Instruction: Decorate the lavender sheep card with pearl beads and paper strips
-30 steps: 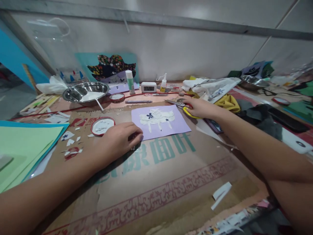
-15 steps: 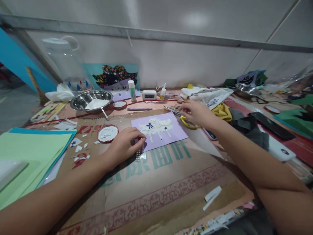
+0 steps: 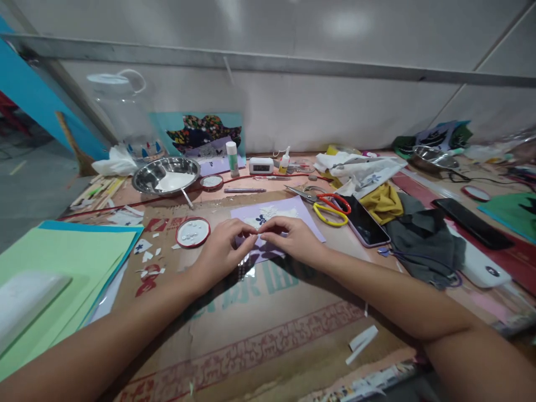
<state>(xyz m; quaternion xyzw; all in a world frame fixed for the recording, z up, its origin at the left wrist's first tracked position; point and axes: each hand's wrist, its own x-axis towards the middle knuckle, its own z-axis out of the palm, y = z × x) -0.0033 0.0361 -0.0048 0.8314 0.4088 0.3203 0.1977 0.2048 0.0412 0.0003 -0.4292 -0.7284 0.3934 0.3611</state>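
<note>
My left hand [image 3: 221,248] and my right hand [image 3: 295,239] meet fingertip to fingertip over the near edge of a purple card [image 3: 310,223] that bears a white cut-out shape with small dark flowers. Both hands are closed in a pinch. A clear strip of pearl stickers [image 3: 243,272] hangs from under my left fingers onto the cardboard sheet [image 3: 272,329]. What my right fingers pinch is too small to make out. A red-rimmed lid with pearls [image 3: 193,231] lies just left of my left hand.
Yellow- and red-handled scissors [image 3: 330,211] and a phone [image 3: 364,221] lie right of the card. Behind stand a steel bowl [image 3: 165,176], a glue stick [image 3: 231,159] and a small clock [image 3: 261,165]. Green paper sheets [image 3: 62,268] are stacked left; cloths [image 3: 422,240] are piled right.
My right hand has left the scissors and come left to meet my left hand over the card. My left hand has lifted the pearl strip's end slightly.
</note>
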